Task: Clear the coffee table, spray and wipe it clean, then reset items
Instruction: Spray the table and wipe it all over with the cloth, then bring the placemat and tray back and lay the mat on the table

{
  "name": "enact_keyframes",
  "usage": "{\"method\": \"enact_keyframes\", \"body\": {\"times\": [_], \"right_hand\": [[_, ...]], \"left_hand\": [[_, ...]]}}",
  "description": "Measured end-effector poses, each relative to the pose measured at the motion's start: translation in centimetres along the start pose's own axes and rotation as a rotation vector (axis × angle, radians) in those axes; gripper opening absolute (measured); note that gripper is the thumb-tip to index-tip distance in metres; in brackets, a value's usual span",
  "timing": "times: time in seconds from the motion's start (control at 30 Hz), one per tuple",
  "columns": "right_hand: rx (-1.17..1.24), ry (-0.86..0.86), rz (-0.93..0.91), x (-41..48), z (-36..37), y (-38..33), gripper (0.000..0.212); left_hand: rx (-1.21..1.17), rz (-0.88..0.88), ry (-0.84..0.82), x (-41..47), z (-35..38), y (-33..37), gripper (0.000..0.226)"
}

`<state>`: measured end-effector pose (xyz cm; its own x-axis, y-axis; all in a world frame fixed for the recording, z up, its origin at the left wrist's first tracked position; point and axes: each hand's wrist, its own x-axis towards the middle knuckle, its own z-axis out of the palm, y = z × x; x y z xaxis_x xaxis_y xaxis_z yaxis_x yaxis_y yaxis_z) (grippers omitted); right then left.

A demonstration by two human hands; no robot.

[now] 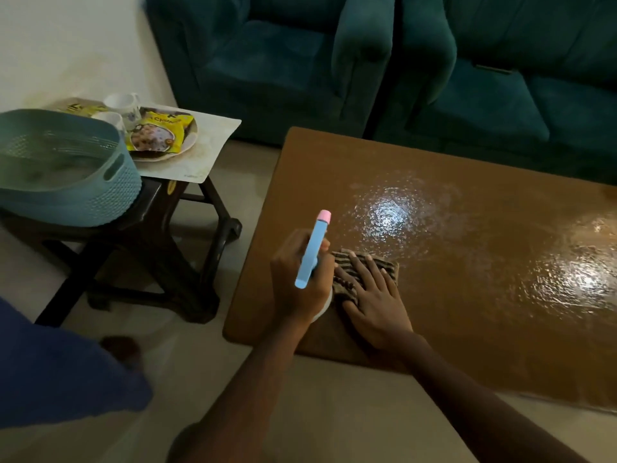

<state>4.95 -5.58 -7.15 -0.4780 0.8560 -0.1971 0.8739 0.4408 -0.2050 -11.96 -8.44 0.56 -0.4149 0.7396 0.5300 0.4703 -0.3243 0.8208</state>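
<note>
Brown coffee table [467, 295] glistens wet before teal sofas [367, 61].

Coffee table [467, 279]: brown top, glossy, wet sheen with droplet glare. Striped cloth [350, 265]: soft woven fabric, matt. Spray bottle [312, 252]: smooth plastic. Basket [66, 195]: plastic, woven-texture wall. Sofa [367, 61]: plush velvet-like upholstery.

Bare forearms, blue clothing [60, 372] at lower left.

A teal sofa [434, 71] stands behind, on the pale tiled floor [253, 389].
</note>
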Motion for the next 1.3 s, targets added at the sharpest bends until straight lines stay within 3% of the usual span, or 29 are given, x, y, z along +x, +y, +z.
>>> {"method": "enact_keyframes", "body": {"times": [0.3,0.4,0.6,0.7,0.9,1.3], "right_hand": [[0.000,-0.280,0.081,-0.2,-3.3,-1.7,0.074],[0.079,-0.333,0.151,-1.1,-4.8,-3.0,0.075],[0.436,-0.199,0.309,-4.1,-9.8,-5.0,0.048],[0.551,-0.038,0.353,-4.9,-13.1,-5.6,0.044],[0.633,0.136,0.335,-4.0,-19.5,-6.8,0.041],[0.596,0.088,0.076,5.8,-26.6,-12.4,0.041]], "left_hand": [[0.229,-0.230,-0.329,0.0,-2.1,1.1,0.036],[0.307,-0.360,-0.504,0.7,-3.6,2.0,0.057],[0.379,-0.636,-0.728,2.2,-8.1,3.8,0.085],[0.453,-0.651,-0.717,3.6,-9.3,6.2,0.078],[0.512,-0.494,-0.598,8.0,-9.5,10.3,0.053],[0.571,-0.293,-0.458,19.0,-11.6,11.0,0.042]]}}
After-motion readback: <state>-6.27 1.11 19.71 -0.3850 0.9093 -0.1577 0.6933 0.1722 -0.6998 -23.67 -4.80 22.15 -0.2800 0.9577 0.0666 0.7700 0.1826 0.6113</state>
